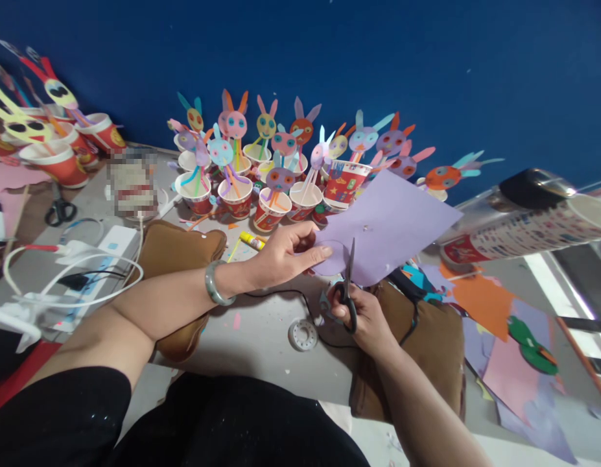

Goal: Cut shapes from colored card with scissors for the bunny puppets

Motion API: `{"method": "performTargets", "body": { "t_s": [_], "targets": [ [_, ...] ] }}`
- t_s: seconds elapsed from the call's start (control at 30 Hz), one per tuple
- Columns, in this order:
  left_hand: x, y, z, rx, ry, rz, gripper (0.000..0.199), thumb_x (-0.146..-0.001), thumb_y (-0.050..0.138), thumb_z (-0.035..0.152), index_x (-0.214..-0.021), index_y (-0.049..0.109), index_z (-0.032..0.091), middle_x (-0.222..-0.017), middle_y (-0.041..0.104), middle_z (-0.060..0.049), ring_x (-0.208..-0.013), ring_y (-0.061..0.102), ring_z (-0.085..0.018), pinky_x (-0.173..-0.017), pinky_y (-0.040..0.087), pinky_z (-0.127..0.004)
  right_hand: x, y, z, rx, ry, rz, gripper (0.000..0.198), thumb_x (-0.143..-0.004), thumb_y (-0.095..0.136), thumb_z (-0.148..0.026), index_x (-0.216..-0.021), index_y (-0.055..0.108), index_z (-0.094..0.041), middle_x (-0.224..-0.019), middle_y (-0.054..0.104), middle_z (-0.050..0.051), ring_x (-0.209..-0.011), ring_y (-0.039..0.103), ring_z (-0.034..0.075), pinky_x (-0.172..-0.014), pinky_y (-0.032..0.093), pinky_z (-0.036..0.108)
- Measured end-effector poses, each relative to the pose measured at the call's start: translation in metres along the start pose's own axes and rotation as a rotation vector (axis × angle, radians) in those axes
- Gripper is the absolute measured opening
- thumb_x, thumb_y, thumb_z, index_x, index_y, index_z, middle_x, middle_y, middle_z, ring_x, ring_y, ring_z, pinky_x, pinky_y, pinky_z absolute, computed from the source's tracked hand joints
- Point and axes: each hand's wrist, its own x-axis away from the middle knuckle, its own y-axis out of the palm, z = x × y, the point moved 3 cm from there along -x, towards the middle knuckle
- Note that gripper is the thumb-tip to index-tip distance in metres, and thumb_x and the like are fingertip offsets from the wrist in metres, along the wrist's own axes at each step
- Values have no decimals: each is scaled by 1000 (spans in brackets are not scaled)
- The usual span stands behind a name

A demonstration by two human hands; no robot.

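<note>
A sheet of purple paper [397, 220] is pinched at its left edge by my left hand [290, 254], thumb on top. A rounded outline, partly cut, shows near that thumb. My right hand [365, 318] has its fingers in the handles of black-handled scissors [349, 269]. The scissor blades point up and meet the paper just right of the rounded part. Below the hands, a white tape roll [303, 334] lies on the table, and a yellow glue stick [251, 240] rests behind my left wrist.
Paper cups [236, 198] with paper rabbit figures stand along the blue wall. Brown cushions [183, 250] lie on both sides. A stack of cups [528, 230] leans at right above paper scraps [485, 301]. White cables [81, 259] and a power strip [98, 272] are at left.
</note>
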Motion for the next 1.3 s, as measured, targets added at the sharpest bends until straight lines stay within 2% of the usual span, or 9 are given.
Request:
{"method": "performTargets", "body": {
  "t_s": [0.17, 0.33, 0.63, 0.8, 1.0, 1.3],
  "targets": [
    [1, 0, -2, -37, 0, -21, 28, -82, 70, 37, -82, 50, 18, -62, 44, 7, -52, 46, -5, -48, 42, -18, -2, -1, -3, 40, -44, -16, 67, -73, 57, -83, -56, 48, -19, -59, 48, 0, -59, 42, 14, -57, 34, 28],
    [1, -1, 1, -85, 15, -12, 31, -82, 69, 36, -74, 46, 18, -60, 40, 7, -53, 42, -5, -48, 37, -18, -1, -1, -1, -5, -20, -25, 65, -73, 60, -81, -59, 48, -19, -57, 44, -2, -56, 39, 12, -55, 32, 27],
    [-1, -1, 6, -79, 30, 2, 37, -81, 68, 39, -69, 39, 19, -60, 38, 7, -53, 40, -5, -46, 40, -17, 1, 1, 1, -63, 86, -61, 67, -67, 63, -83, -57, 45, -19, -53, 39, -4, -53, 34, 10, -50, 27, 25],
    [-1, -1, 7, -67, 33, -1, 37, -81, 67, 40, -70, 39, 19, -61, 38, 7, -53, 42, -5, -46, 42, -17, 0, 0, -1, -56, 83, -44, 65, -68, 66, -79, -56, 46, -19, -53, 39, -4, -53, 34, 10, -51, 28, 25],
    [-1, -2, 9, -100, 63, 25, 36, -81, 68, 39, -69, 40, 19, -64, 37, 6, -56, 37, -6, -47, 38, -18, 0, 1, -1, -70, 106, -64, 67, -68, 64, -81, -55, 44, -19, -53, 40, -3, -53, 34, 11, -50, 28, 26],
    [0, -2, 6, -155, 62, -26, 34, -83, 66, 37, -69, 42, 18, -65, 37, 6, -58, 38, -6, -55, 37, -21, 2, 1, 0, -75, 78, -79, 65, -69, 64, -81, -57, 45, -19, -55, 40, -3, -55, 34, 11, -51, 28, 26]
  ]
}}
